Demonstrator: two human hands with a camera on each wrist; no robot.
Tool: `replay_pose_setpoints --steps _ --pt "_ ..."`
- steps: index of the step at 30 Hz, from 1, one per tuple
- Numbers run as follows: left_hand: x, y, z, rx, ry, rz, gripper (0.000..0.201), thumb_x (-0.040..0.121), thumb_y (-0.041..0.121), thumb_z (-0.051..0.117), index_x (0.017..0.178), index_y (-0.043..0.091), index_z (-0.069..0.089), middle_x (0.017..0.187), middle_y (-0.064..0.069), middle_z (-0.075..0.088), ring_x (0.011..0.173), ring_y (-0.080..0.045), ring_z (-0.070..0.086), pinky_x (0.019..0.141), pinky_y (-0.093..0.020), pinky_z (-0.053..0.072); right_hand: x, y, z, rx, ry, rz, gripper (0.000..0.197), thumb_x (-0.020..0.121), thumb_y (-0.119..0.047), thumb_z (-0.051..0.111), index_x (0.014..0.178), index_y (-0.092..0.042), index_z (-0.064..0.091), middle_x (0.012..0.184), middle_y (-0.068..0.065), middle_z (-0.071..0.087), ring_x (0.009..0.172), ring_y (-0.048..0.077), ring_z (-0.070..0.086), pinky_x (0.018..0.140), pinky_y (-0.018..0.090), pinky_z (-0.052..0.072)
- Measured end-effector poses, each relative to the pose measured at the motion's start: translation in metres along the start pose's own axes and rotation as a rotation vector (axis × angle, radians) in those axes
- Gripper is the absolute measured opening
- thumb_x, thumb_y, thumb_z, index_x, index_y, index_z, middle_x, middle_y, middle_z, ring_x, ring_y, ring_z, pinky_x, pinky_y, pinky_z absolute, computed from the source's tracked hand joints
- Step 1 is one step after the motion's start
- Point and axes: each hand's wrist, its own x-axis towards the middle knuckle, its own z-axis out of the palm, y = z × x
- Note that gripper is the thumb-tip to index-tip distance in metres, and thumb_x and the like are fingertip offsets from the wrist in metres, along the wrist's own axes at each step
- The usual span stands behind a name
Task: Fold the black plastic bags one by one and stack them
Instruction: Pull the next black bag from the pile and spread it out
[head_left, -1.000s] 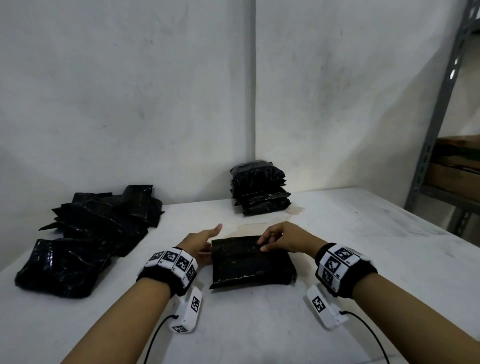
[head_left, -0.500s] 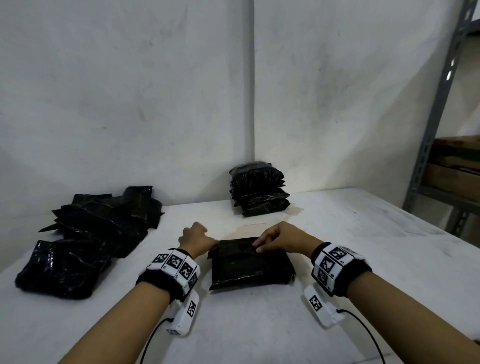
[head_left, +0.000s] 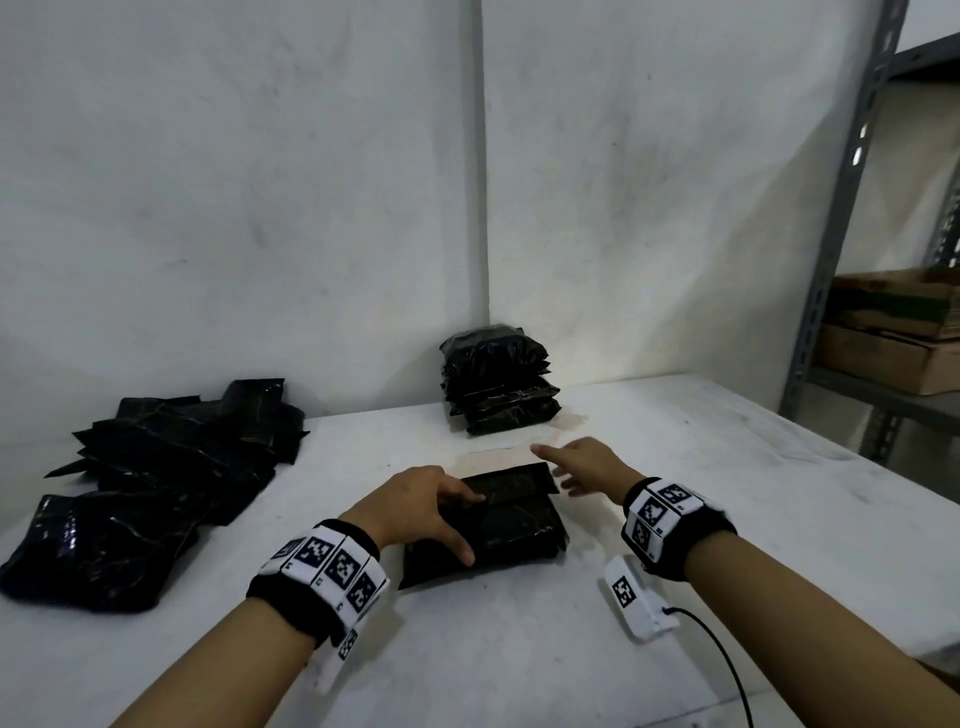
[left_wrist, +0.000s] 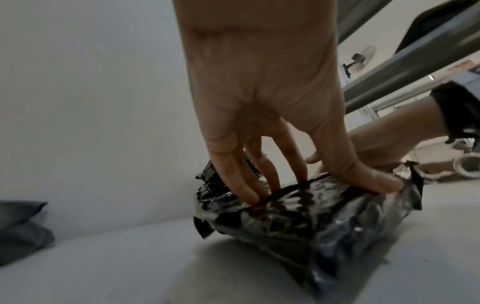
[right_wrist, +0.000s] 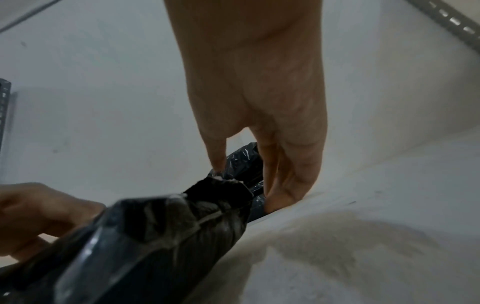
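Observation:
A folded black plastic bag (head_left: 511, 525) lies on the white table (head_left: 727, 519) in front of me. My left hand (head_left: 426, 512) rests on its left half, straight fingers and thumb pressing the top fold down (left_wrist: 285, 164). My right hand (head_left: 576, 465) reaches past the bag's far right corner with its fingers stretched out. In the right wrist view, one fingertip (right_wrist: 217, 164) touches the bag's (right_wrist: 155, 236) corner flap. A stack of folded bags (head_left: 496, 379) stands against the wall behind. A loose pile of unfolded bags (head_left: 156, 483) lies at the left.
A grey metal shelf rack (head_left: 831, 234) with cardboard boxes (head_left: 893, 332) stands at the right, past the table's edge. White walls meet in a corner behind the stack. Bare tabletop shows to the right of the folded bag and in front of it.
My left hand has uncurled and moved from the bag's left edge onto its top. My right hand has left the far edge and shifted towards the far right corner, fingers stretched out.

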Motion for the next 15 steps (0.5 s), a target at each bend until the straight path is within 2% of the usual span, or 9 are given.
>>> replay_pose_setpoints --steps 2,4,6,9,15 --pt "-0.002 0.001 0.003 0.006 0.013 0.000 0.073 0.056 0.050 0.086 0.123 0.044 0.059 0.102 0.011 0.050 0.100 -0.009 0.047 0.082 -0.020 0.039 -0.002 0.001 0.003 0.062 -0.192 0.106 0.046 0.086 -0.046 0.066 0.104 -0.004 0.062 0.096 0.009 0.061 0.071 0.018 0.060 0.059 0.023 0.050" --pt "-0.002 0.001 0.005 -0.002 0.019 0.000 0.073 0.057 0.049 0.086 0.124 0.043 0.059 0.102 0.010 0.050 0.101 -0.010 0.046 0.083 -0.020 0.040 -0.003 0.003 0.008 0.062 -0.265 0.119 0.036 0.086 -0.042 0.069 0.095 -0.008 0.061 0.086 0.003 0.059 0.070 0.016 0.057 0.057 0.021 0.048" --pt "-0.002 0.003 0.005 -0.003 0.003 0.007 0.073 0.059 0.048 0.086 0.126 0.041 0.058 0.101 0.010 0.048 0.100 -0.010 0.046 0.081 -0.020 0.039 -0.005 0.004 0.009 0.091 -0.269 0.107 0.030 0.085 -0.036 0.072 0.088 -0.009 0.060 0.078 0.001 0.056 0.067 0.013 0.056 0.054 0.019 0.047" --pt "0.001 0.012 0.003 0.020 -0.029 0.033 0.075 0.060 0.045 0.086 0.128 0.039 0.056 0.099 0.012 0.045 0.098 -0.009 0.045 0.079 -0.018 0.037 -0.009 0.004 0.001 0.175 -0.287 0.133 0.027 0.087 -0.028 0.071 0.092 -0.005 0.060 0.080 0.003 0.059 0.067 0.013 0.059 0.049 0.020 0.049" --pt "0.017 0.049 0.013 0.033 -0.069 0.108 0.077 0.060 0.046 0.086 0.130 0.038 0.054 0.100 0.014 0.043 0.099 -0.007 0.044 0.084 -0.019 0.041 -0.018 0.023 -0.038 0.232 -0.224 0.146 0.031 0.085 -0.025 0.073 0.102 -0.001 0.062 0.082 0.004 0.064 0.074 0.014 0.065 0.058 0.023 0.054"
